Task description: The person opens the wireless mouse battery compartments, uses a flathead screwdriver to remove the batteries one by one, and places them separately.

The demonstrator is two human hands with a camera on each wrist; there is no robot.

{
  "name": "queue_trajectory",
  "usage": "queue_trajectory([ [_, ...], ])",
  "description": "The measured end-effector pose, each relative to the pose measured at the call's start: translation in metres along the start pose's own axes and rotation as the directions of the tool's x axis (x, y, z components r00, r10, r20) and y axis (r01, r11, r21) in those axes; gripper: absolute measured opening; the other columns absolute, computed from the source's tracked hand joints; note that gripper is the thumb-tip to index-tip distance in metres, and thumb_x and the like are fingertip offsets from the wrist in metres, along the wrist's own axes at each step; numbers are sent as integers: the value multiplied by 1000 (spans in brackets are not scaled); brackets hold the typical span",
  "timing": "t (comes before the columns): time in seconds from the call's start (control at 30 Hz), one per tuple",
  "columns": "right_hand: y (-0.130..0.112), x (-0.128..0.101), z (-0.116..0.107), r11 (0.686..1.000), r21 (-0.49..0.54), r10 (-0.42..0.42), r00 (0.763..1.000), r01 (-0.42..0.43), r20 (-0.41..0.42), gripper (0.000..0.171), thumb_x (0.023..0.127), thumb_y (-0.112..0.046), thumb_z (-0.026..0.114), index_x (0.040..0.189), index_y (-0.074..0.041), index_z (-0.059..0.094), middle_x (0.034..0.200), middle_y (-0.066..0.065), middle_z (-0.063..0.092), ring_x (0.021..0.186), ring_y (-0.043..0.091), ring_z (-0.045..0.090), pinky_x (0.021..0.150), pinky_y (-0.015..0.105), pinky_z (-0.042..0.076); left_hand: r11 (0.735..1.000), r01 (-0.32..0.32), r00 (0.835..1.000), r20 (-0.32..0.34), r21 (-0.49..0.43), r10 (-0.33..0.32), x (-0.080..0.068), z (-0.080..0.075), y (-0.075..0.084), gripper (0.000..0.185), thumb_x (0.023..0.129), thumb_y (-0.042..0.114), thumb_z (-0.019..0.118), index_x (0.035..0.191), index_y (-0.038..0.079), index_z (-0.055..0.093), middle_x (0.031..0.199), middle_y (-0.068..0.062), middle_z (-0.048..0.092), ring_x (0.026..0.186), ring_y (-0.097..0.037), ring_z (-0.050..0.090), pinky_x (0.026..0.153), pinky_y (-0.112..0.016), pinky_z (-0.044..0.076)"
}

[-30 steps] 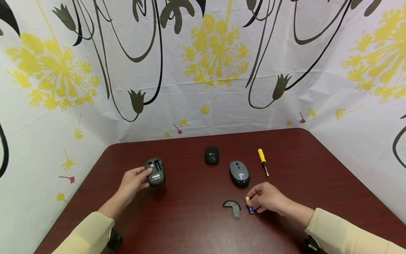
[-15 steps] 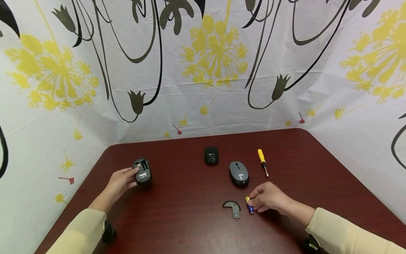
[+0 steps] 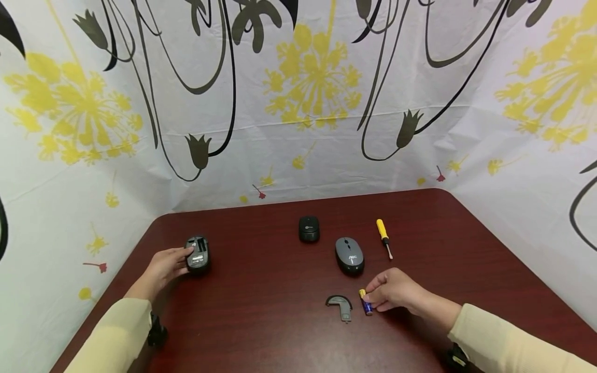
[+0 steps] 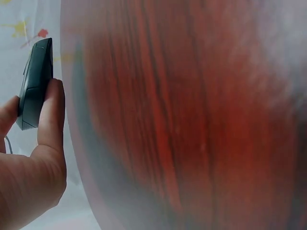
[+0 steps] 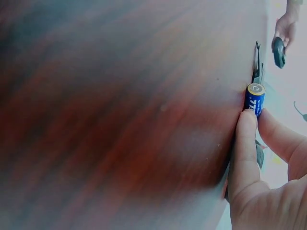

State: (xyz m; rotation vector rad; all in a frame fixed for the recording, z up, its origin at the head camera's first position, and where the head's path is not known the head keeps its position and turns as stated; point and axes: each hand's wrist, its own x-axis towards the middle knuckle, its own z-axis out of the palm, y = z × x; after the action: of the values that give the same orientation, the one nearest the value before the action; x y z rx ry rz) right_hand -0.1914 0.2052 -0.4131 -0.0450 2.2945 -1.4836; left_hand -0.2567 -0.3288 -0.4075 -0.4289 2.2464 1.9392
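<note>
My left hand [image 3: 164, 265] grips a dark mouse [image 3: 197, 254] turned underside up, its battery bay showing, at the table's left. In the left wrist view the mouse [image 4: 34, 82] sits between thumb and fingers. My right hand [image 3: 391, 293] pinches a blue and gold battery [image 3: 366, 302] lying on the table; the right wrist view shows the battery [image 5: 254, 99] under my fingertips. A curved grey battery cover [image 3: 340, 304] lies just left of the battery.
A grey mouse [image 3: 350, 255], a small black mouse [image 3: 309, 228] and a yellow-handled screwdriver [image 3: 384, 237] lie at the middle back of the dark red table [image 3: 280, 321]. Flowered cloth walls close in the back and sides.
My left hand has carried the upturned mouse leftward and slightly away from the centre. The right hand with the battery has stayed in place.
</note>
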Motion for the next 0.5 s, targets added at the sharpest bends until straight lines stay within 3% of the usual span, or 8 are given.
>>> queue_trajectory([
  [0.2, 0, 0, 0, 1000, 2, 8, 1000, -8, 2, 19, 81, -3, 78, 92, 7, 67, 77, 8, 67, 68, 18, 65, 61, 34, 58, 995, 4, 999, -34, 103, 0, 4, -8, -4, 67, 96, 31, 63, 140, -13, 37, 99, -2, 59, 78, -5, 59, 68, -25, 55],
  [0.5, 1, 2, -1, 1000, -3, 5, 1000, -5, 10, 18, 81, -3, 78, 92, 7, 67, 76, 9, 67, 68, 18, 65, 61, 34, 58, 974, -20, 999, -42, 226, 30, 5, -5, -5, 65, 97, 30, 61, 139, -15, 38, 120, -22, 54, 80, -7, 59, 70, -27, 56],
])
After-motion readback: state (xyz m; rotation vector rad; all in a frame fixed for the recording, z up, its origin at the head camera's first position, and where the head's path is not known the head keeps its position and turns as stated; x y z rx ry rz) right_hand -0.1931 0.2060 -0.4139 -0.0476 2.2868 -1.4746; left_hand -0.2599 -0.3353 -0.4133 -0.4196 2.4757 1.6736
